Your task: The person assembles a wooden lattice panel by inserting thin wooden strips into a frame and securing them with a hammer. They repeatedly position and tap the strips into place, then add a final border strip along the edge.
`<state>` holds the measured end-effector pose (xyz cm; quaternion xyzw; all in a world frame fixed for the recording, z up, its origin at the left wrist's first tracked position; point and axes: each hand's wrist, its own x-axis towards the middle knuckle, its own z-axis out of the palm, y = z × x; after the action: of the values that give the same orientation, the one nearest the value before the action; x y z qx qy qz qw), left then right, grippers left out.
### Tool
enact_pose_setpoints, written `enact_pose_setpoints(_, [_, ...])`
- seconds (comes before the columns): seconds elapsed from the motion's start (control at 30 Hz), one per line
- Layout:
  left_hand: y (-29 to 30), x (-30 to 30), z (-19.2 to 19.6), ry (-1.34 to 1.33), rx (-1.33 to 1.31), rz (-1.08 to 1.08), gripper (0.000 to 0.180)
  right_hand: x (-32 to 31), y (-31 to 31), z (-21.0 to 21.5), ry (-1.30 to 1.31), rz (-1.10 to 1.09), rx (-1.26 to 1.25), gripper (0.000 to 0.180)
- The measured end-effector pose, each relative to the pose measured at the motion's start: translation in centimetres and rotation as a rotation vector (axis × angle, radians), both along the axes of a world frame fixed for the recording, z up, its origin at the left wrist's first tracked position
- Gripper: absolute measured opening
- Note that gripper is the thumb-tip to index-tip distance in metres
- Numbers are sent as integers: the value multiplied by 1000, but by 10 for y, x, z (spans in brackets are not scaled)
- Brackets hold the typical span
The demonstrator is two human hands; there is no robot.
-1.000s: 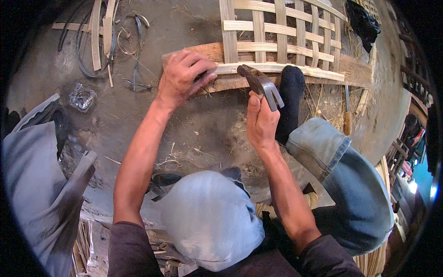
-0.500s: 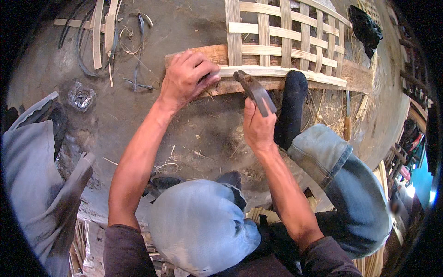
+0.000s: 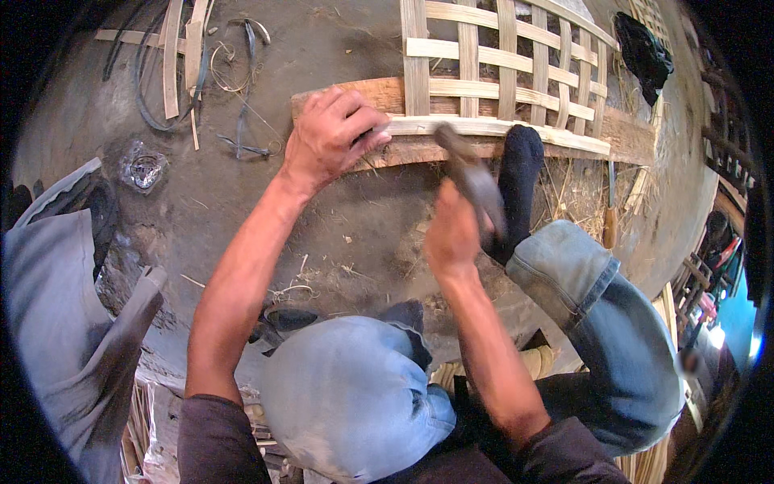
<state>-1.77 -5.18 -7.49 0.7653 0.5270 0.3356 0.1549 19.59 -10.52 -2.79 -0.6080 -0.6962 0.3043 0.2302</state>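
Note:
A lattice of woven pale bamboo strips lies at the far side, its near edge over a wooden plank. Along that edge runs a long bamboo strip. My left hand is closed on the strip's left end, thumb on the near side, fingers over the plank. My right hand is wrapped round a hammer, smeared by motion; its handle is mostly hidden in the fist. The hammer's far end overlaps the strip in view; contact is unclear. My dark-socked foot rests against the plank just right of the hammer.
A knife with a wooden handle lies right of the foot among straw-like scraps. Loose flat strips and dark bands lie at the far left, near a clear plastic-wrapped item. Grey cloth is at the left.
The hammer in my right hand has swung a little to the right and blurred. My left hand keeps its place on the strip's end. The whole view has shifted slightly.

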Motion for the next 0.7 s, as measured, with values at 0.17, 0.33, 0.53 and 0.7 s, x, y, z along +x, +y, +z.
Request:
enact_pose_setpoints(0.17, [-1,-1,1,45,-6,-1,19,12,7,-2,65,-19,-25,14])
enact_pose_setpoints(0.33, [0,1,-2,28,-15,1,18,-6,19,-3,6,49,9,18])
enact_pose_setpoints(0.53, [0,1,-2,35,-7,-12,18,10,7,-17,-21,64,182,14])
enact_pose_setpoints(0.7, [1,-2,-1,38,-8,7,19,10,6,-4,-27,-30,29,17])
